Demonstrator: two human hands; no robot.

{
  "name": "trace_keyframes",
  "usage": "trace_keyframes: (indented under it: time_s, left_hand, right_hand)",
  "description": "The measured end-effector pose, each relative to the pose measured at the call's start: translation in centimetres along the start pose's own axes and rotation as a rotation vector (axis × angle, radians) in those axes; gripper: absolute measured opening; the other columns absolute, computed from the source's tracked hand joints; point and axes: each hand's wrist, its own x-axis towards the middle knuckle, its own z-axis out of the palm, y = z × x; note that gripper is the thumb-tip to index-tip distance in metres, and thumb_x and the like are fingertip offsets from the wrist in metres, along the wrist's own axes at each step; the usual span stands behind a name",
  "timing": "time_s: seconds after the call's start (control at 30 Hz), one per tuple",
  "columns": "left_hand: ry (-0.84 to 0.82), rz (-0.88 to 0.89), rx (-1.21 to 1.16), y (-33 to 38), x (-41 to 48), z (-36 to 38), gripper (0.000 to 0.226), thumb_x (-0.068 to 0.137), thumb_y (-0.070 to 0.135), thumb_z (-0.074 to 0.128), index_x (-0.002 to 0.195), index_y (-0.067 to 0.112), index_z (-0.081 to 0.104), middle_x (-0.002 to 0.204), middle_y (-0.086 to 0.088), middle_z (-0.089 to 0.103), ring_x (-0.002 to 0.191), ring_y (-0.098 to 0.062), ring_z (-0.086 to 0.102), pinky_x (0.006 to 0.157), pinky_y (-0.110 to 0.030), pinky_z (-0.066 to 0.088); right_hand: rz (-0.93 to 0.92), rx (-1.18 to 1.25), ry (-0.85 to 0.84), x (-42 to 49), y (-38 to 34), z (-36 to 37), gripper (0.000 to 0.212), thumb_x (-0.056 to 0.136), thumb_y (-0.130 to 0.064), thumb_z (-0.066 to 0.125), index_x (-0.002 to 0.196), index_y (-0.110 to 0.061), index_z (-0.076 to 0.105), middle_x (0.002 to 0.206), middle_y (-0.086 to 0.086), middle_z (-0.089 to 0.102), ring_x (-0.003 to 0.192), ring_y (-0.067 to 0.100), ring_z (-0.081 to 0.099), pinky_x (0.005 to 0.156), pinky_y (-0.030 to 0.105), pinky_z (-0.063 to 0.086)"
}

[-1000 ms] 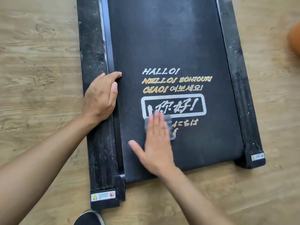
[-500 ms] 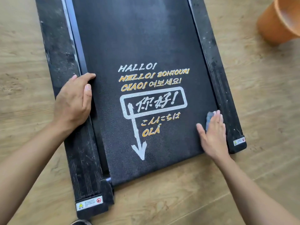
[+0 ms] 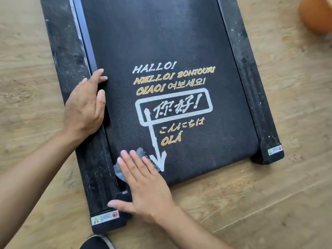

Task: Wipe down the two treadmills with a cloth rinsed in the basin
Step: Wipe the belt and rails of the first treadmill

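Grip is the right hand (image 3: 145, 186), fingers straight, pinning the grey cloth (image 3: 139, 152) flat on the near left corner of the treadmill belt (image 3: 161, 42), whose length runs away from the person, bare belt lying rightward; left hand (image 3: 84, 108) merely rests on the side rail (image 3: 66, 51).

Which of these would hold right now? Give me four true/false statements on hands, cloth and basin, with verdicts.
1. The right hand presses the cloth on the belt with straight fingers. True.
2. The cloth covers the word HALLO. False: it lies by the arrow tip, close to the left rail.
3. The left hand rests on the left rail. True.
4. The basin stands on the belt. False: it sits on the floor, off to the right.
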Motion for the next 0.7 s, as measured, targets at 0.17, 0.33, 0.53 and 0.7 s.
trace_keyframes:
  time_s: [0.17, 0.33, 0.53, 0.7]
  left_hand:
    - [-0.001, 0.002, 0.023, 0.0, -0.1, -0.1, 0.053, 0.107, 0.019, 0.035, 0.160, 0.010, 0.035, 0.149, -0.004, 0.058, 0.133, -0.031, 0.052, 0.127, -0.049, 0.027]
    - [-0.001, -0.008, 0.049, 0.2, 0.1, 0.0, 0.052, 0.108, 0.023, 0.034, 0.157, 0.009, 0.039, 0.148, -0.008, 0.059, 0.133, -0.032, 0.050, 0.128, -0.046, 0.027]
    - [-0.009, -0.005, 0.075, 0.3, 0.3, 0.4, 0.052, 0.109, 0.028, 0.032, 0.158, 0.011, 0.039, 0.148, -0.009, 0.058, 0.135, -0.032, 0.051, 0.128, -0.048, 0.026]
    - [-0.005, 0.007, 0.099, 0.3, 0.0, 0.4, 0.051, 0.110, 0.025, 0.034, 0.158, 0.009, 0.039, 0.147, -0.010, 0.058, 0.134, -0.031, 0.051, 0.128, -0.047, 0.026]
  right_hand:
    - [0.433, -0.023, 0.067, -4.5, 15.3, -2.2, 0.104, 0.095, -0.084, 0.020, 0.168, -0.012, 0.004, 0.176, 0.003, -0.006, 0.162, 0.021, -0.007, 0.130, 0.048, 0.007]
    - [0.909, 0.058, 0.081, -8.5, 25.0, -5.2, 0.120, 0.085, -0.094, 0.004, 0.166, -0.005, -0.003, 0.175, 0.009, -0.012, 0.161, 0.023, -0.014, 0.129, 0.057, 0.001]
    - [0.739, 0.193, 0.162, -4.9, 13.4, -2.1, 0.116, 0.091, -0.088, 0.018, 0.165, 0.000, -0.003, 0.173, 0.018, -0.015, 0.161, 0.030, -0.016, 0.130, 0.055, 0.001]
    - [0.098, 0.156, -0.015, -2.3, -2.6, 0.7, 0.119, 0.090, -0.087, 0.029, 0.165, -0.001, -0.002, 0.173, 0.017, -0.014, 0.161, 0.029, -0.015, 0.128, 0.044, 0.002]
